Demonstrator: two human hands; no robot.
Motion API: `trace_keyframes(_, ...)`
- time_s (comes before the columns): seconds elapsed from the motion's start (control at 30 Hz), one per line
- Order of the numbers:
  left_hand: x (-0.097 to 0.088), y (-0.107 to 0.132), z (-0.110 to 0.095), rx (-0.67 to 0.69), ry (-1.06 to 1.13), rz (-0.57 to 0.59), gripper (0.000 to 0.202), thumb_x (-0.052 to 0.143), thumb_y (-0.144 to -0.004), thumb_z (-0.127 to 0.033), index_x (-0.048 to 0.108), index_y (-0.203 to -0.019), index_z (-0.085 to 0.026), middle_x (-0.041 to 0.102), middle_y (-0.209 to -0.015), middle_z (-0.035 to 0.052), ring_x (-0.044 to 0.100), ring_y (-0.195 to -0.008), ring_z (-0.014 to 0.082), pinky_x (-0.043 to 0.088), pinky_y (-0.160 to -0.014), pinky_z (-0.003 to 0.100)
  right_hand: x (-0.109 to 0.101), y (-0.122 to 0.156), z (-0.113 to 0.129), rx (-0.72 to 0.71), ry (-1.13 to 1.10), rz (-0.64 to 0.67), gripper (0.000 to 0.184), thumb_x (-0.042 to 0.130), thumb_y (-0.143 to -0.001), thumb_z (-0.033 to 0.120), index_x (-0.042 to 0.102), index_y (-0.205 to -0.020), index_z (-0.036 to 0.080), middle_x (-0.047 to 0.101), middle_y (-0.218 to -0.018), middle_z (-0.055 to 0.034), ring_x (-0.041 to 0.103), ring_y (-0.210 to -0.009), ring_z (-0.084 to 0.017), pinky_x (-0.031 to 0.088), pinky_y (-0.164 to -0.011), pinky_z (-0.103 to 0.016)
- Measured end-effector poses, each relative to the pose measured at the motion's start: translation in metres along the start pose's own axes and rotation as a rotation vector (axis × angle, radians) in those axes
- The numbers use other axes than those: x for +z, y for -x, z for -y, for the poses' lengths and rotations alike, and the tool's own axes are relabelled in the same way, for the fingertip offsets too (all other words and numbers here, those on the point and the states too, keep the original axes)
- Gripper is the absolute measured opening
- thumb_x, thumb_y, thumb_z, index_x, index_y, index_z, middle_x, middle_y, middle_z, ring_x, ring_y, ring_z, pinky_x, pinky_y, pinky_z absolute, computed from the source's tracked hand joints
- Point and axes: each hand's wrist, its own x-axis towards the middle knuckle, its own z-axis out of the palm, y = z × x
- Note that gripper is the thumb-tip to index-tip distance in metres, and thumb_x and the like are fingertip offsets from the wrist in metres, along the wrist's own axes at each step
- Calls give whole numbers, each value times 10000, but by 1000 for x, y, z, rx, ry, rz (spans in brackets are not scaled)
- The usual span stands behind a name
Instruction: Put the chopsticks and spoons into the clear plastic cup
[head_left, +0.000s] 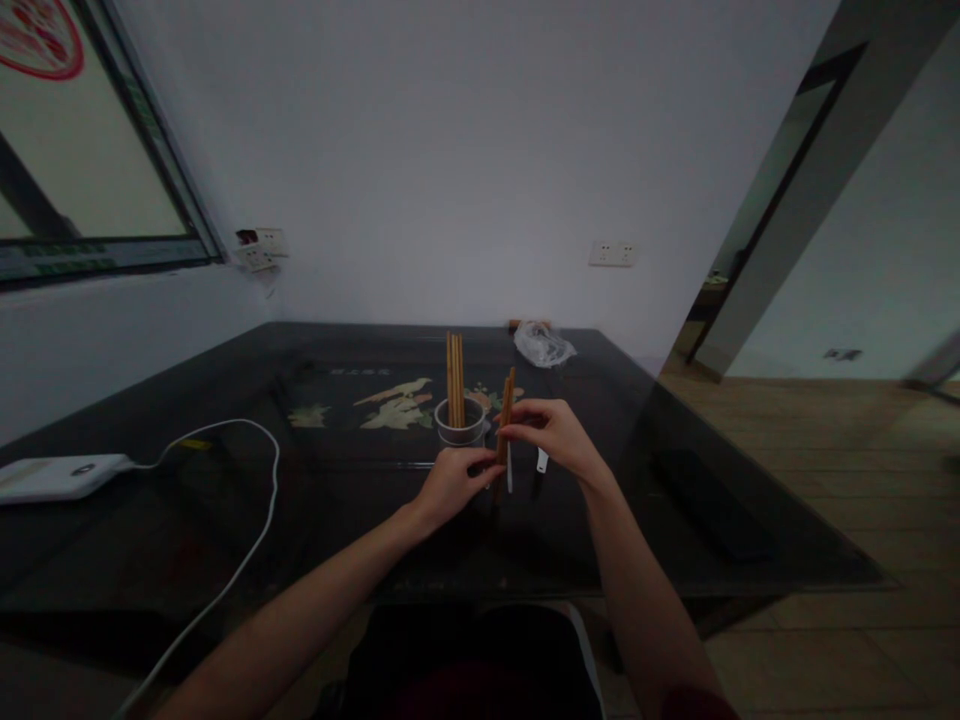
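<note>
Left hand (454, 485), right hand (553, 432), grip pinched on chopsticks (508, 394) (number unclear), cup (460, 437) base hidden

Left hand (450, 486) and right hand (556, 432) gripping near-vertical chopsticks (507, 396) beside a cup (460, 437) of standing chopsticks (455, 380) on a glossy dark table (525, 555).

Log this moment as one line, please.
left hand: holding chopstick bunch | right hand: holding same bunch higher up | cup: other chopsticks standing inside

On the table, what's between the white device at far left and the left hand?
The white cable, curving across the dark tabletop between the white device and left hand. A yellow strip lies inside its curve. Head view.
</note>
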Motion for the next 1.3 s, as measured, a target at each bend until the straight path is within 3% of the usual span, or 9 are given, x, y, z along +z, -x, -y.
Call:
trace_keyframes(0.4,3,0,2,17,11,-8,148,605,-826,-231,712,-913,-177,732,-866,26,668,-773,174,489,-710,254,2,4,-1,11,-28,-10,225,732,-674,339,710,-804,156,719,-826,-65,673,-774,-205,547,-708,-322)
trace_keyframes(0.67,-2,-1,3,77,-114,35,151,581,-848,-251,696,-925,-191,723,-889,28,668,-796,173,490,-729,262,4,4,1,-14,1,-27,199,724,-691,323,707,-795,154,717,-811,-62,672,-758,-205,546,-705,-324)
trace_keyframes(0.77,-18,-1,0,141,-199,-60,170,565,-859,-291,680,-942,-198,711,-902,40,655,-827,181,494,-775,296,2,4,-2,-10,0,-35,222,718,-699,355,705,-798,157,717,-803,-61,672,-744,-202,550,-695,-323)
trace_keyframes(0.9,-46,-4,4,190,-236,-320,180,543,-869,-305,632,-990,-207,653,-995,57,591,-992,201,451,-916,368,1,2,-4,-10,14,-41,230,716,-701,354,704,-815,155,716,-808,-66,669,-742,-205,547,-699,-331)
trace_keyframes(0.97,-52,-5,18,149,-218,-431,272,564,-852,-312,569,-1106,-215,581,-1131,78,516,-1128,224,407,-984,404,1,2,-5,-13,27,-49,227,712,-705,350,703,-822,156,716,-820,-68,669,-755,-208,544,-710,-335)
trace_keyframes(1.03,-50,-6,37,97,-138,-463,467,614,-810,-340,466,-1235,-216,494,-1246,107,457,-1201,247,399,-997,422,2,2,-5,-9,32,-56,231,707,-711,358,702,-825,156,716,-821,-68,669,-757,-207,544,-705,-331)
trace_keyframes(1.17,-26,-6,71,-8,75,-348,804,705,-719,-354,264,-1379,-231,363,-1389,146,382,-1287,284,349,-1044,468,4,1,-6,1,18,-66,263,712,-701,380,696,-828,151,711,-804,-68,665,-728,-198,543,-685,-319)
trace_keyframes(1.3,-4,-6,82,-58,200,-315,987,769,-638,-319,170,-1417,-226,261,-1464,158,297,-1351,290,245,-1115,478,7,0,-9,11,-7,-91,275,719,-684,401,679,-786,149,696,-767,-62,657,-705,-193,543,-670,-318)
